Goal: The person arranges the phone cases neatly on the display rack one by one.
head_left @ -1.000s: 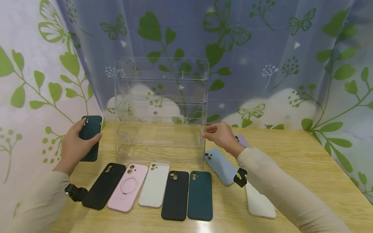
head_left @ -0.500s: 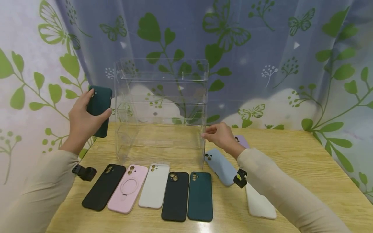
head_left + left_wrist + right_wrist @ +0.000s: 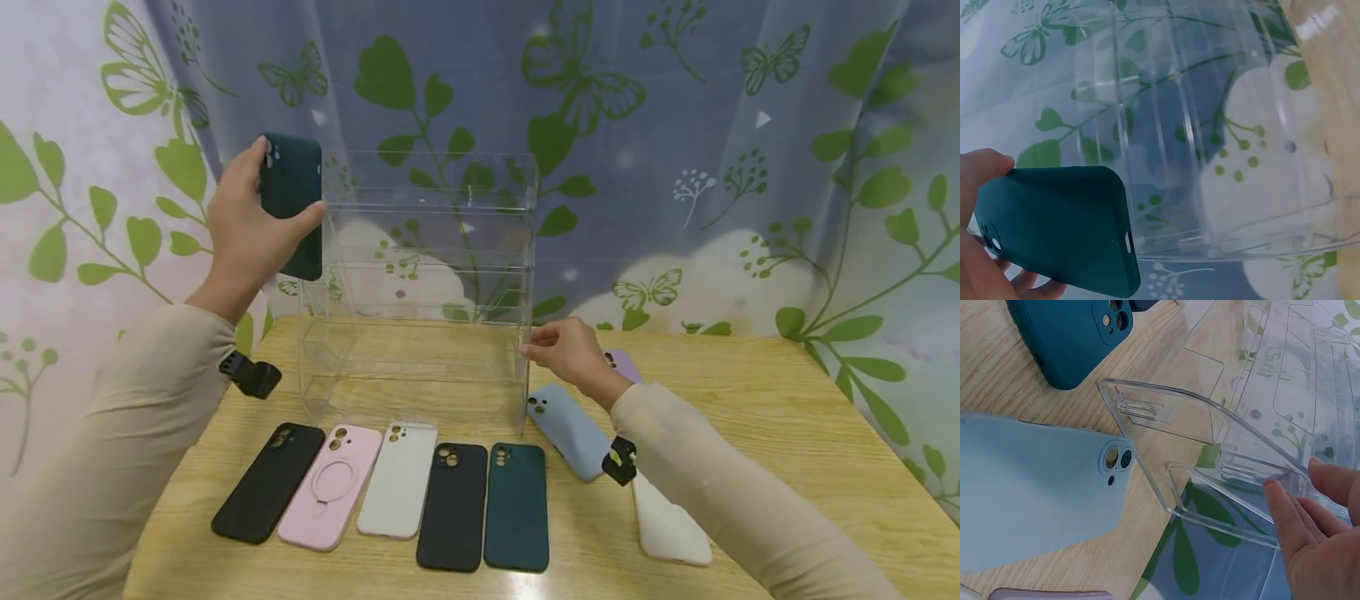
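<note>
My left hand point(image 3: 251, 221) grips a dark green phone case point(image 3: 292, 208) by its long edges. It is raised in front of the upper left corner of a clear plastic display rack point(image 3: 420, 208) with several tiers. The left wrist view shows the case's point(image 3: 1060, 225) back, its camera cutouts near the palm. My right hand point(image 3: 570, 350) pinches the rack's right side edge between thumb and fingers. In the right wrist view, the fingertips meet the clear side panel point(image 3: 1241, 431), and a light blue phone case point(image 3: 1041, 487) lies close by.
Along the table's front lie a black case point(image 3: 270, 483), a pink case point(image 3: 330, 492) with a ring, a white case point(image 3: 397, 483), another black case point(image 3: 452, 508) and a teal case point(image 3: 517, 508). Purple point(image 3: 624, 364) and cream point(image 3: 667, 521) cases lie partly under the right arm.
My left hand has lifted the dark green phone case up and to the right, from left of the rack to its upper left corner. The right hand has stayed at the rack's side.
</note>
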`<state>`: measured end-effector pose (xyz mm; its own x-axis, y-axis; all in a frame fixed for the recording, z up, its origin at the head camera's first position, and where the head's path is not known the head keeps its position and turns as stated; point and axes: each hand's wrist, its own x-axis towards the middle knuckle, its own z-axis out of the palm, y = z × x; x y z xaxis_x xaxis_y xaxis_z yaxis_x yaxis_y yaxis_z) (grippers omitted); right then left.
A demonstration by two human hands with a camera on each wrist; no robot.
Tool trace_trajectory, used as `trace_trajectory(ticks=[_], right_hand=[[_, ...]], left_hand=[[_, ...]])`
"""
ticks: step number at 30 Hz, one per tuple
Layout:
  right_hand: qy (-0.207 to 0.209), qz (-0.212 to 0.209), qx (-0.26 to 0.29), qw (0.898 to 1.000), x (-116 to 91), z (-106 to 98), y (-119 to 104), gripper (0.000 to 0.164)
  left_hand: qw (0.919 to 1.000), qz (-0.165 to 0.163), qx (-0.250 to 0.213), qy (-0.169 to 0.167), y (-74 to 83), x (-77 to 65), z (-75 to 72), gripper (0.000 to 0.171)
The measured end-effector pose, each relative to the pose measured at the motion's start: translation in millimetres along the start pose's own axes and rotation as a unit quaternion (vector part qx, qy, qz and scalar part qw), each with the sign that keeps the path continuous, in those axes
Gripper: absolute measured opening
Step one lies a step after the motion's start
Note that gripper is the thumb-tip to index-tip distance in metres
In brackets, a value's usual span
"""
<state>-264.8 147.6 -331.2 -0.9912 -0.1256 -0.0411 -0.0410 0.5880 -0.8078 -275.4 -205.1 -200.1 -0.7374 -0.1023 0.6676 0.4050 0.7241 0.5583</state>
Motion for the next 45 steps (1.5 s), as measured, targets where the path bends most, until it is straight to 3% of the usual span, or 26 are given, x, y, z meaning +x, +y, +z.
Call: trace_trajectory(ticks=[11, 17, 26, 33, 40, 45], right_hand=[[0.002, 0.004, -0.005, 1.0, 0.2, -4.0, 1.4, 0.044], [0.003, 0.003, -0.006, 1.0, 0.1, -5.3, 2.1, 0.043], [0.005, 0.005, -0.006, 1.0, 0.1, -3.6, 4.1, 0.042], [0.006, 0.003, -0.013, 1.0, -0.4, -2.5, 4.4, 0.041], [0.005, 0.001, -0.014, 1.0, -1.1, -0.4, 2.2, 0.04], [0.007, 0.002, -0.016, 1.0, -1.3, 0.8, 0.8, 0.039]], left_hand=[[0.9987, 0.043, 0.024, -0.01, 35.9, 33.1, -1.2, 0.078], [0.9985, 0.043, 0.03, -0.012, 55.2, 49.3, -7.3, 0.079], [0.9975, 0.058, 0.023, 0.033, 74.1, 71.4, -2.4, 0.078], [0.9931, 0.068, -0.025, 0.092, 75.3, 81.0, 22.0, 0.08], [0.9894, 0.041, -0.04, 0.134, 63.2, 86.3, 48.6, 0.082], [0.9856, 0.055, -0.049, 0.152, 53.2, 85.9, 62.7, 0.083]])
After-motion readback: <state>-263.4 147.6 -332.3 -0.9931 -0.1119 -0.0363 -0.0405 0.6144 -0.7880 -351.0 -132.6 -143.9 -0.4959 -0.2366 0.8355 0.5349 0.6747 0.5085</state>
